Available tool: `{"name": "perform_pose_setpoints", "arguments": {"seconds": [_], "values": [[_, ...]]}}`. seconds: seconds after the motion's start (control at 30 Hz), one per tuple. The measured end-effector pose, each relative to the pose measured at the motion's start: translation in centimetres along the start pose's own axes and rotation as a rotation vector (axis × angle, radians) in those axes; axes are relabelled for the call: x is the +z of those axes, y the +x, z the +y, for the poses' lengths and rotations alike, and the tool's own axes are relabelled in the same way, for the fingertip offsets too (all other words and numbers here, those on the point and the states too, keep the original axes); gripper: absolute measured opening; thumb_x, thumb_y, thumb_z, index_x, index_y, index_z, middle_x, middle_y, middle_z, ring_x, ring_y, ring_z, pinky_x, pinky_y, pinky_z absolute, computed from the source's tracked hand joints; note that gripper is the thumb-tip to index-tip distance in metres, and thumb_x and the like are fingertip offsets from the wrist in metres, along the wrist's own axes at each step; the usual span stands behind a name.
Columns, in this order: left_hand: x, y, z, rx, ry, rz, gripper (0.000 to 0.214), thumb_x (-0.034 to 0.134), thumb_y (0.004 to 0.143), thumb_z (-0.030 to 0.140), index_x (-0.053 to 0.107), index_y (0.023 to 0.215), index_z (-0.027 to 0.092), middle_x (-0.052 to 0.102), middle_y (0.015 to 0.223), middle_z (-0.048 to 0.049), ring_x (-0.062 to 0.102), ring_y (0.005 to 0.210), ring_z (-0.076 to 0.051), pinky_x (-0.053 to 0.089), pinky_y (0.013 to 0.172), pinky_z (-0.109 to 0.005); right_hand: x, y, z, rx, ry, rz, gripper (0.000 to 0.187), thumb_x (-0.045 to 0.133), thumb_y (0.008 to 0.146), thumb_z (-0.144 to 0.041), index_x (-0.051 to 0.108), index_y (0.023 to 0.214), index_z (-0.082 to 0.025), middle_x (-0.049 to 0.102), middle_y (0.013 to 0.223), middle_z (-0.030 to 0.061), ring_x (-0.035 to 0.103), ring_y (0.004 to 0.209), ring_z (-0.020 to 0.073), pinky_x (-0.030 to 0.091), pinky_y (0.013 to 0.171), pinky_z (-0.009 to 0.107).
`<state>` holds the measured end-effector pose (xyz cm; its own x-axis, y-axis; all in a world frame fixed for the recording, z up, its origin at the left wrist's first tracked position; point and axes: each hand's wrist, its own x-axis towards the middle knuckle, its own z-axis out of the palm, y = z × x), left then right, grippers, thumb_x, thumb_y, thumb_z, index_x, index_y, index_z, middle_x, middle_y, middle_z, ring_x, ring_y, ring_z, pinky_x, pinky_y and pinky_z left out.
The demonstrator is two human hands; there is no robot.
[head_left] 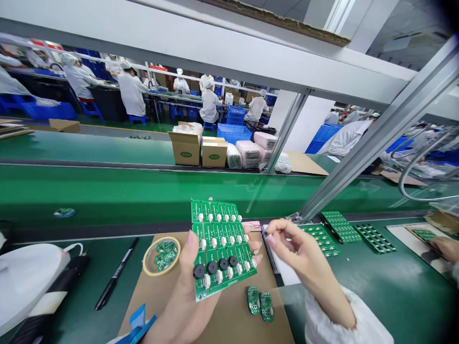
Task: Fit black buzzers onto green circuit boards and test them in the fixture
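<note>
- A green conveyor belt (pixel 107 191) is run across the room, behind a grey aluminium frame rail (pixel 380 143) and under a white overhead beam (pixel 215 57).
- Cardboard boxes (pixel 184 148) and pink-wrapped bundles (pixel 249 154) are stacked on the far belt edge.
- A white square pillar (pixel 308 124) is seen beyond.
- Further rows of benches are staffed by workers in white gowns and caps (pixel 131 93), seated on blue stools (pixel 91 110).
- Blue plastic crates (pixel 233 133) are placed on a green floor (pixel 150 127) marked by a yellow line.

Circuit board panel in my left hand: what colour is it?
The circuit board panel is green, best seen in the head view.
</note>
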<state>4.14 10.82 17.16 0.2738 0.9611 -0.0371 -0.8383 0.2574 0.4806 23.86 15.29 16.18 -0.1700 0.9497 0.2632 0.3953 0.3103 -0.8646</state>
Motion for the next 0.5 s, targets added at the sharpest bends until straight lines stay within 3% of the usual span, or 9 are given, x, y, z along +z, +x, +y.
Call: {"name": "perform_pose_setpoints", "arguments": {"seconds": [0.07, 0.17, 0.5], "values": [[-0.1, -0.1, -0.2, 0.070, 0.049, 0.009, 0.054, 0.048, 0.091, 0.059, 0.060, 0.131, 0.024, 0.069, 0.125, -0.0084, 0.055, 0.126, -0.034, 0.035, 0.114, -0.052, 1.5, -1.2, -2.1, -0.031, 0.114, -0.061, 0.020, 0.061, 0.086, -0.040, 0.061, 0.084, -0.020, 0.043, 0.066, -0.0040, 0.037, 0.052, 0.0089, 0.031, 0.045, 0.020], [-0.3, -0.5, -0.3, 0.172, 0.148, 0.030, 0.056, 0.058, 0.087, 0.057, 0.058, 0.133, 0.024, 0.068, 0.128, -0.0083, 0.051, 0.131, -0.035, 0.035, 0.115, -0.049, 2.8, -2.2, -3.1, -0.049, 0.199, -0.058, 0.016, 0.063, 0.087, -0.036, 0.064, 0.087, -0.021, 0.042, 0.072, -0.0027, 0.037, 0.054, 0.0084, 0.029, 0.044, 0.020], [0.6, -1.1, -0.4, 0.188, 0.178, 0.034, 0.056, 0.061, 0.086, 0.053, 0.058, 0.134, 0.025, 0.067, 0.129, -0.0081, 0.048, 0.132, -0.036, 0.034, 0.116, -0.049, 2.7, -1.8, -2.7, -0.181, 0.041, -0.073, 0.008, 0.062, 0.089, -0.027, 0.068, 0.090, -0.021, 0.045, 0.070, -0.0027, 0.042, 0.059, 0.0103, 0.033, 0.050, 0.021]]}}
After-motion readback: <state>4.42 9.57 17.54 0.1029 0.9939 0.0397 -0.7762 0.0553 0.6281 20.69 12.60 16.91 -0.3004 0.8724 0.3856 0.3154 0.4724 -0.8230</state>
